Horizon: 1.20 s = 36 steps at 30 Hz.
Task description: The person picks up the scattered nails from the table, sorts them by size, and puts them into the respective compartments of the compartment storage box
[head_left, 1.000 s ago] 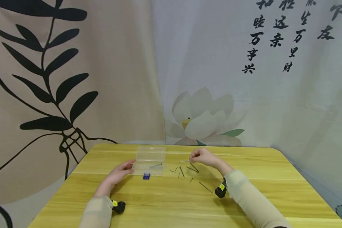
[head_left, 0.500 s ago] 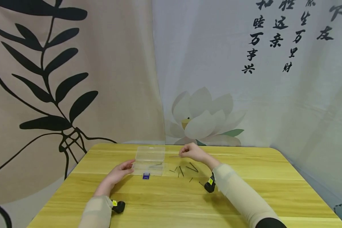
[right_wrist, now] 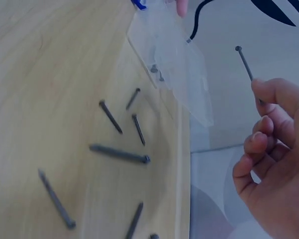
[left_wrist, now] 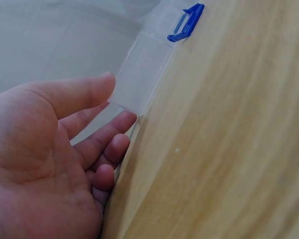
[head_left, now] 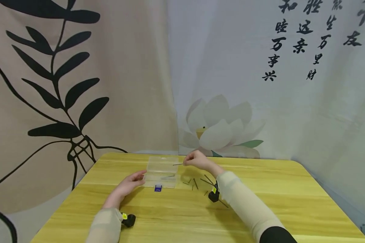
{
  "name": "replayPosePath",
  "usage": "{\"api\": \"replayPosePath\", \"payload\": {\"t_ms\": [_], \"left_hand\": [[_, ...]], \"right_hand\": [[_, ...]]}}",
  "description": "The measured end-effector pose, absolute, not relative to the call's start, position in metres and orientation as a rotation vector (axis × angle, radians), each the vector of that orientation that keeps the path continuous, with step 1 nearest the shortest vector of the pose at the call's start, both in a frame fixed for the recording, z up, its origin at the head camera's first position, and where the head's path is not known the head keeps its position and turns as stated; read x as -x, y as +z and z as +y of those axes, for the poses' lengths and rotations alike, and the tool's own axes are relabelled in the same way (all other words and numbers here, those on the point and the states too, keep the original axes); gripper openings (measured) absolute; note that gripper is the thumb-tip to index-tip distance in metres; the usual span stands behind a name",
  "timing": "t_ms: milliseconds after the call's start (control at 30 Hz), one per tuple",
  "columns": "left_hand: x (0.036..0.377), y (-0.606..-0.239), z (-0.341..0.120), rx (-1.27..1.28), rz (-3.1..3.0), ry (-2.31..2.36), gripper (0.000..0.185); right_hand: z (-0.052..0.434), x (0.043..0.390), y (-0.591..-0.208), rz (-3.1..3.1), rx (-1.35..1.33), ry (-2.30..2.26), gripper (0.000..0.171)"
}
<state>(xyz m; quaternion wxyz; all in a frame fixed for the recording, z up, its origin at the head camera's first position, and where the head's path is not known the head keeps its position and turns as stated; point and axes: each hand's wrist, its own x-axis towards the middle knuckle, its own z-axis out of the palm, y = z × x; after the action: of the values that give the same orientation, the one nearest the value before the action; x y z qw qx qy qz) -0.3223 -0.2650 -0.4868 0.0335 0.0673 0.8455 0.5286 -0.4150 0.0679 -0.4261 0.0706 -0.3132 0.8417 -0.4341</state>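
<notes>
My left hand [head_left: 130,184] flat, fingers straight against near-left edge of clear box [head_left: 161,172] on worktop [head_left: 176,216]. Loose nails [head_left: 200,184] lie right of box. My right hand [head_left: 196,161] pinches one nail [head_left: 177,164] above box's right edge, long axis level, free end pointing left. Since a second ago, right grip lifted and carried nail leftward from loose pile.

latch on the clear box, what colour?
Blue. The latch on the clear box shows best in the left wrist view.

On the counter [head_left: 261,209], the open box [head_left: 161,170] sits at eleven o'clock; loose nails [head_left: 200,184] lie just at its three o'clock.
</notes>
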Motion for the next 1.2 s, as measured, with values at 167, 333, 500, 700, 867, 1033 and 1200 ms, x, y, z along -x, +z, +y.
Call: {"api": "replayPosePath", "payload": {"t_ms": [167,333,500,700,867,1033,1200], "left_hand": [[0.322,-0.487,-0.262,-0.204,2.613,1.627,0.05],[0.325,-0.488,-0.262,-0.209,2.613,1.618,0.05],[0.326,-0.489,-0.262,-0.2,2.619,1.617,0.05],[0.328,-0.491,-0.263,-0.174,2.616,1.639,0.05],[0.326,-0.491,-0.261,-0.182,2.624,1.629,0.05],[0.325,-0.49,-0.26,-0.166,2.621,1.63,0.049],[0.325,-0.49,-0.261,-0.159,2.617,1.635,0.049]], "right_hand": [[0.056,0.415,-0.431,2.529,0.943,-1.296,0.012],[0.045,0.413,-0.435,2.531,0.956,-1.276,0.012],[0.037,0.415,-0.446,2.548,0.961,-1.205,0.011],[0.031,0.416,-0.456,2.564,0.952,-1.151,0.012],[0.028,0.413,-0.459,2.579,0.961,-1.157,0.014],[0.024,0.412,-0.461,2.601,0.958,-1.132,0.017],[0.022,0.412,-0.461,2.623,0.958,-1.115,0.026]]}}
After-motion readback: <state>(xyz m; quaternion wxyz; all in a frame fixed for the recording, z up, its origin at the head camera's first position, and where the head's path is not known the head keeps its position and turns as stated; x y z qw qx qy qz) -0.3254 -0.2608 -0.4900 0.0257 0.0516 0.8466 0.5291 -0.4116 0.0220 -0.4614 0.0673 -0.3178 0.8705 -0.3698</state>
